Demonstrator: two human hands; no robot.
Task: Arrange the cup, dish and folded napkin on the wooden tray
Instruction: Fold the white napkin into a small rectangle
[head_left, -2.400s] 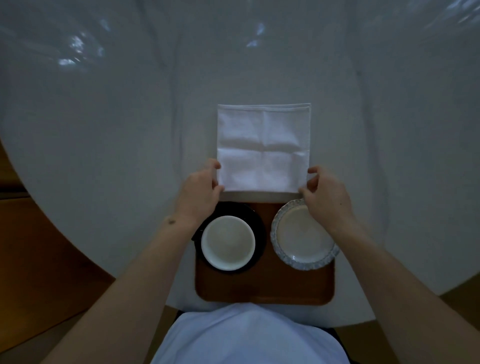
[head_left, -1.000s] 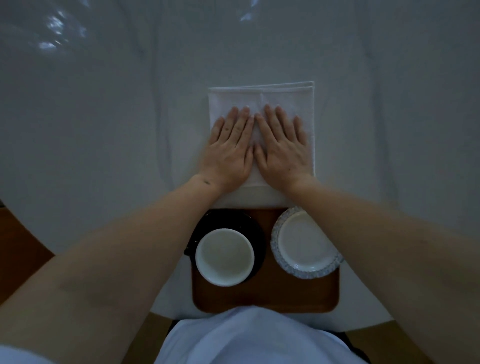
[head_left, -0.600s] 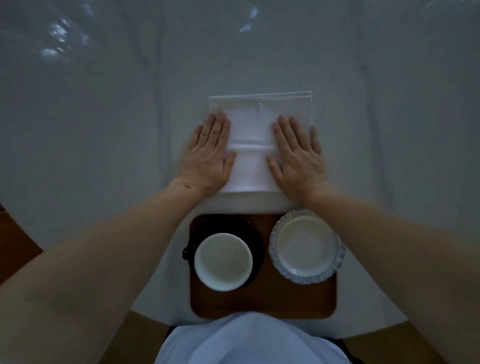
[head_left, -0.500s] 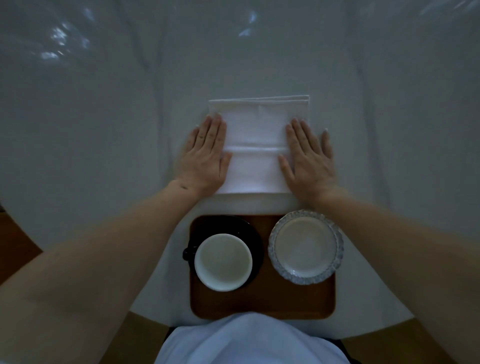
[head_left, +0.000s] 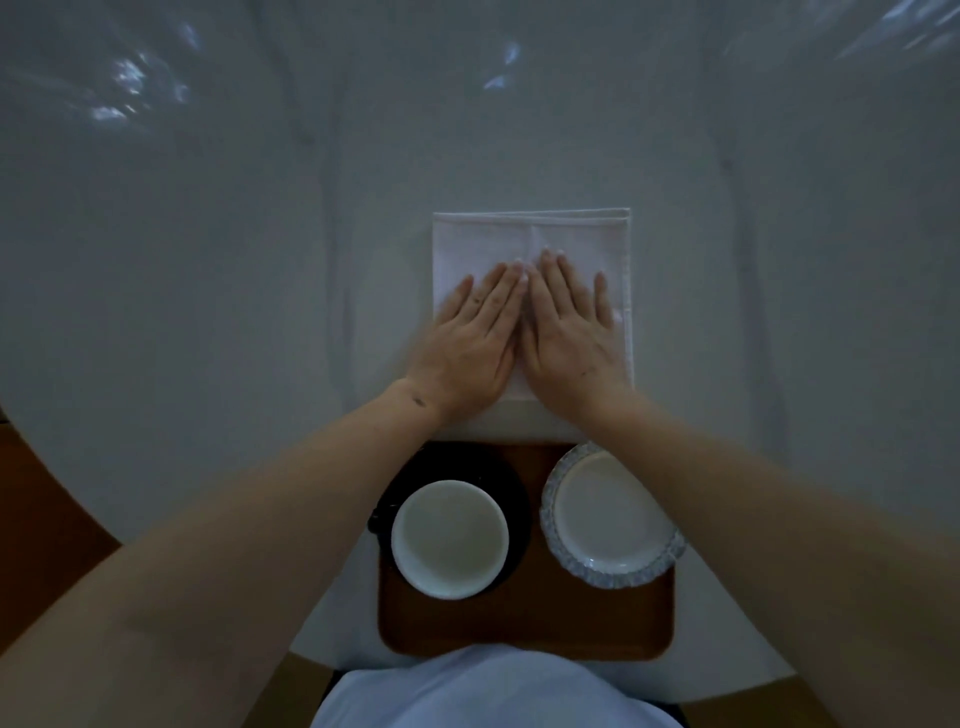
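A white folded napkin (head_left: 530, 241) lies flat on the table just beyond the wooden tray (head_left: 524, 623). My left hand (head_left: 467, 343) and my right hand (head_left: 569, 335) press flat on the napkin's middle, side by side, fingers straight and index fingers touching. On the tray's left stands a white cup (head_left: 450, 539) on a black saucer (head_left: 514, 493). On its right sits a white dish (head_left: 609, 514) with a patterned rim. My forearms cross above the tray's far corners.
The round table (head_left: 208, 312) is covered with a white cloth under clear plastic. Its near edge curves past the tray on both sides, with wooden floor (head_left: 41, 519) beyond. My white shirt (head_left: 467, 691) overlaps the tray's near edge.
My hands slid from the napkin's left and right edges back together at its middle. Earlier still they let go of the napkin's near corners and pressed flat.
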